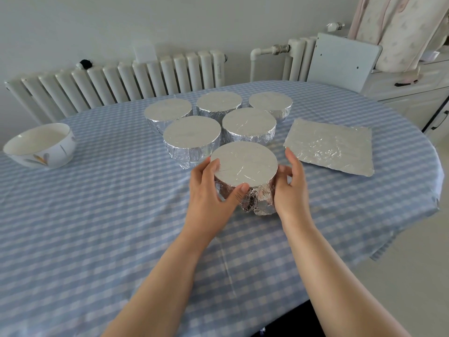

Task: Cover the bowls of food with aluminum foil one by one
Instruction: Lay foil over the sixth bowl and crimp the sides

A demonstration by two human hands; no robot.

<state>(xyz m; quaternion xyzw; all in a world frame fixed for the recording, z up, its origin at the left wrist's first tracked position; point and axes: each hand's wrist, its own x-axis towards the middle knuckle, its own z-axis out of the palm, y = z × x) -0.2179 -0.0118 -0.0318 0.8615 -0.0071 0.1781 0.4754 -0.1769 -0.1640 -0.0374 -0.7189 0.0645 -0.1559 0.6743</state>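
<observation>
hands (pixel 247 188) cupping wrapped bowl (pixel 244 164), covered bowls (pixel 192 135) behind

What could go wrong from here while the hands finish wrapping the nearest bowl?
1. The left hand and right hand squeeze the nearest wrapped bowl; its crumpled lower foil might tear.
2. Two covered bowls stand just behind it, so pushing it forward could bump them.
3. The uncovered bowl sits far left while the spare foil sheet lies right: an awkward reach across.

Plain pale wall (pixel 73 25). White ribbed radiator (pixel 126 79) along it, behind counter far edge. White cabinet (pixel 408 93) at right. Pale floor (pixel 413 276). Soft daylight.
</observation>
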